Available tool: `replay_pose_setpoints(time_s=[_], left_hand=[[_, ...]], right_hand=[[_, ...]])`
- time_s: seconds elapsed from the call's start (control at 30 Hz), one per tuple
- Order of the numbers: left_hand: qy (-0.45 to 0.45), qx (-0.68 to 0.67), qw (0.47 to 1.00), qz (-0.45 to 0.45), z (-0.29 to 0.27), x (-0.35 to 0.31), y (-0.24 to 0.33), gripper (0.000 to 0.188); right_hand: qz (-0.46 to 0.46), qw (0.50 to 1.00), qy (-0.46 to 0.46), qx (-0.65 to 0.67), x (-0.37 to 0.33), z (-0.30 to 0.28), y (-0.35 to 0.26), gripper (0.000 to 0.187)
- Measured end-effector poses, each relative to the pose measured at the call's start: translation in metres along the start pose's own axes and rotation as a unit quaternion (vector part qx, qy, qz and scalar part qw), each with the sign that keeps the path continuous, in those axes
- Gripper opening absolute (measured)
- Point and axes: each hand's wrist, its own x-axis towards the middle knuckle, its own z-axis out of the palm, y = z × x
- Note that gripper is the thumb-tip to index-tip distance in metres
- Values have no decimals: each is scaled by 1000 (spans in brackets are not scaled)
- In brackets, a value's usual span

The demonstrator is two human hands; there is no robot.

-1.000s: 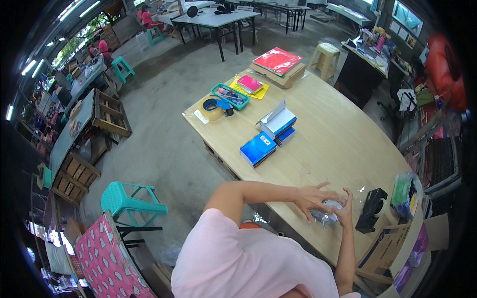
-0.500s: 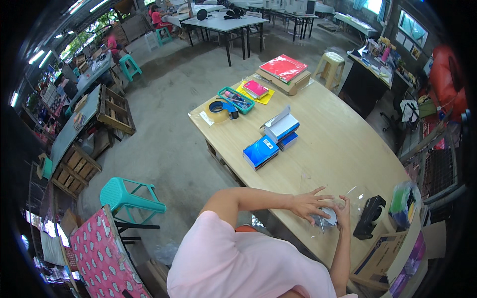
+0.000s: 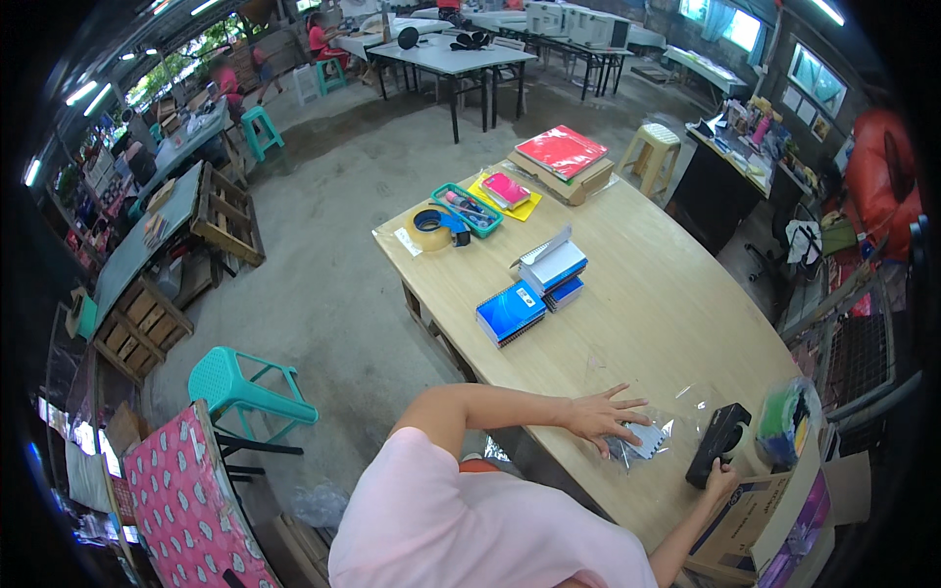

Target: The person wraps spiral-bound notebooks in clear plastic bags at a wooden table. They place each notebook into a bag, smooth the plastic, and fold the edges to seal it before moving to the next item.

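Observation:
My left hand (image 3: pixel 600 416) lies with spread fingers over a small pale, notched-edged item in clear plastic wrap (image 3: pixel 645 441), at the table's near edge. Part of that item is hidden under the fingers. To its right, my right hand (image 3: pixel 722 479) grips the near end of a black desktop tape dispenser (image 3: pixel 718 446). Clear plastic film (image 3: pixel 691 397) lies between the packet and the dispenser. Farther off on the wooden table (image 3: pixel 676 284) are a blue spiral notebook stack (image 3: pixel 511 312) and a second stack (image 3: pixel 554 263) with its top cover raised.
A cardboard box (image 3: pixel 737 519) and a plastic bag of coloured items (image 3: pixel 790 421) sit at the right. Toward the far end are a tape gun (image 3: pixel 436 229), a green basket (image 3: pixel 467 210) and red-topped packs (image 3: pixel 561 150). A teal stool (image 3: pixel 245 382) stands on the left.
My right hand has left the packet and moved right and down to the tape dispenser. My left hand has stayed on the packet, shifting slightly.

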Motion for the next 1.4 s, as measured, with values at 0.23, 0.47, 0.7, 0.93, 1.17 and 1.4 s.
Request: replay_pose_setpoints(time_s=[0.23,0.47,0.7,0.93,1.17,1.4], left_hand=[[9,8,1000,6,-3,3,0,71],[3,19,1000,4,-4,5,3,74],[-19,18,1000,-7,-8,16,4,72],[-69,70,994,-46,-12,11,2,71],[-96,80,991,-45,-20,24,9,70],[-104,79,991,-38,-21,26,8,76]], right_hand=[[188,930,-30,314,71,46,92,28],[225,885,-89,398,40,-3,61,25],[271,760,-190,560,0,30,153,24],[212,432,-197,854,-94,58,20,48],[-198,755,-423,460,-142,-57,-130,102],[-335,895,-273,113,-144,-33,-166,109]])
